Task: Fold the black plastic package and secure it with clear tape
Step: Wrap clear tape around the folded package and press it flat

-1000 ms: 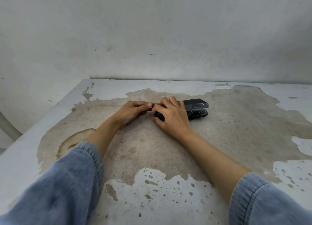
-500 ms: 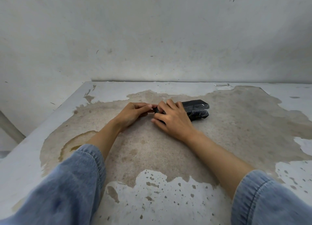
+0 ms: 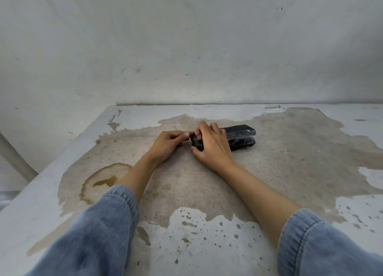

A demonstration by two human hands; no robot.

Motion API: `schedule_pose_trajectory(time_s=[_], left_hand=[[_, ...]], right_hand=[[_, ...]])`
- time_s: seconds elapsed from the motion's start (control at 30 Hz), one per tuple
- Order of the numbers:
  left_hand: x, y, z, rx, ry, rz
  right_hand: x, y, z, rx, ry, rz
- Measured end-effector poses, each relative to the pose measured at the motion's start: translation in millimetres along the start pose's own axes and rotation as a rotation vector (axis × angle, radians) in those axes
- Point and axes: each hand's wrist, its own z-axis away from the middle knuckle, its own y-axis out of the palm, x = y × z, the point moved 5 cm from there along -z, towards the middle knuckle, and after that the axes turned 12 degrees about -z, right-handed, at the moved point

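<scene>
A small black plastic package lies folded on the worn table, its glossy right half showing beyond my fingers. My right hand lies over the package's left half and presses it down, fingers curled at its left end. My left hand sits just to the left, fingertips pinched together at that same end. Whether clear tape is between my fingers is too small to tell.
The table's white paint has peeled off over a wide brownish patch, with a dark ring stain at the left. A bare grey wall rises right behind the table's far edge. The table's left edge runs diagonally.
Both hands have stayed at the package's left end. My right hand's fingers have curled closer over that end, and my left fingertips have closed in against them.
</scene>
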Motion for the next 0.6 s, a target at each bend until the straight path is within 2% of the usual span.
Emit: schedule_pose_trajectory(time_s=[0.1, 0.2, 0.33, 0.47, 0.53, 0.6], left_hand=[[-6, 7, 5, -0.157, -0.005, -0.088], [-29, 16, 9, -0.328, 0.03, -0.354], [-40, 33, -2, -0.364, 0.043, -0.703], [-39, 41, -21, -0.369, 0.001, -0.74], [-50, 46, -25, -0.419, 0.101, -0.774], [-63, 58, -26, -0.399, 0.295, -0.738]], right_hand=[[-10, -8, 2, -0.014, 0.093, -0.185], [-15, -18, 8, 0.013, 0.116, -0.309], [-35, -51, 18, 0.012, 0.083, -0.214], [-68, -90, 30, -0.081, 0.089, -0.129], [-77, -95, 34, -0.031, 0.123, -0.148], [-80, -96, 36, 0.01, 0.132, -0.182]])
